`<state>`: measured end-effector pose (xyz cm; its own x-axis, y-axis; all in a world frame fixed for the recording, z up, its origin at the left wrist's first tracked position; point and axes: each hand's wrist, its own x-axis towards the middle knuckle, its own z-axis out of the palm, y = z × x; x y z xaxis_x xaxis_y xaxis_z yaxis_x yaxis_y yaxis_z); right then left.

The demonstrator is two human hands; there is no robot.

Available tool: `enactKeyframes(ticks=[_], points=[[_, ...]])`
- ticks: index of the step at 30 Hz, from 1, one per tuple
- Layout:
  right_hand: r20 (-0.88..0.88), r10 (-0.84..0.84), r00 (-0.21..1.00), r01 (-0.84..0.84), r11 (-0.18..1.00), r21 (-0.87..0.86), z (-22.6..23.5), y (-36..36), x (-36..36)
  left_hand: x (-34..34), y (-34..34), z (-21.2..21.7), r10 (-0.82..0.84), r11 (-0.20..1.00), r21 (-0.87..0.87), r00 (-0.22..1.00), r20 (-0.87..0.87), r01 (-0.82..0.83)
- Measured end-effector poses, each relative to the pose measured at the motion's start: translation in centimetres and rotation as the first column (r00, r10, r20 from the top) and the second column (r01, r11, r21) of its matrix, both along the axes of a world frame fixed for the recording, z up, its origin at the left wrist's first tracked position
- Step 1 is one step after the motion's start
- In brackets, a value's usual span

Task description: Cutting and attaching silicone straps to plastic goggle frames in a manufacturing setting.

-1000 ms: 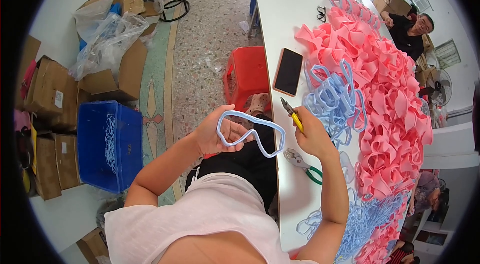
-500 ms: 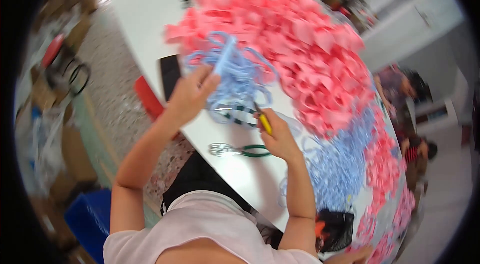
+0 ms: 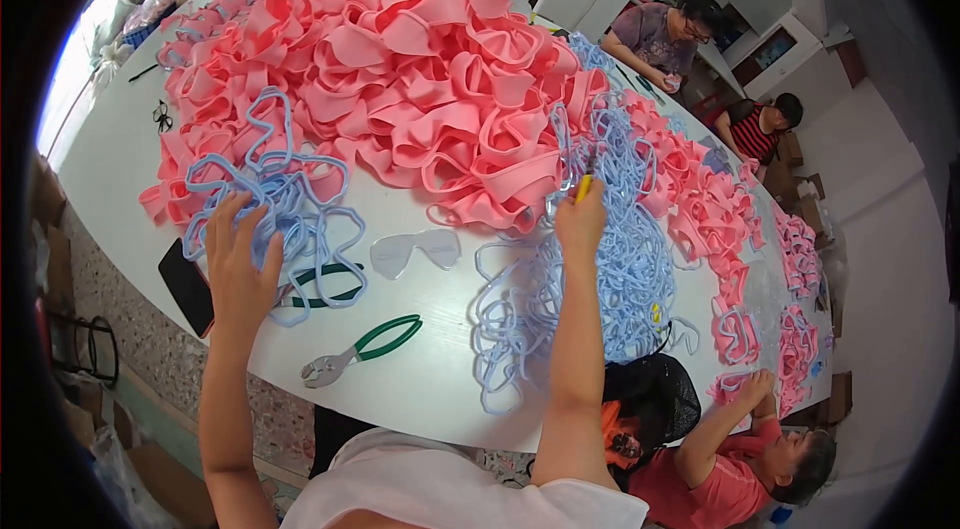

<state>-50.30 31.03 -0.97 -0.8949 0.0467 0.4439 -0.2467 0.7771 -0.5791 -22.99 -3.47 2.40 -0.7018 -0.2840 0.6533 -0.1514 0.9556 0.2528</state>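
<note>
The person wears a plain white short-sleeved top [image 3: 440,484] — light fabric, no print or pattern showing. Both forearms are bare from elbow to wrist, with no sleeves or watch, and the left hand [image 3: 240,264] and right hand [image 3: 580,221] are bare too — no gloves, no rings visible.

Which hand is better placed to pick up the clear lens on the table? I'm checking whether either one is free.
Probably the left hand: it rests open on the blue frames, close to the clear lens. The right hand grips a yellow tool.
</note>
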Motion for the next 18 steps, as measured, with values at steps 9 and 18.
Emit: enactKeyframes(ticks=[9,18], points=[[0.042,-0.287,0.957,0.227,0.830,0.509,-6.6,5.8,-8.0,-1.1,2.2,0.6,-0.071,0.988,0.140,0.997,0.022,0.068],[-0.041,-0.179,0.983,0.135,0.855,-0.501,1.7,13.8,-7.3,-2.9,3.8,0.9,-0.202,0.965,0.167,0.979,-0.013,0.201]])
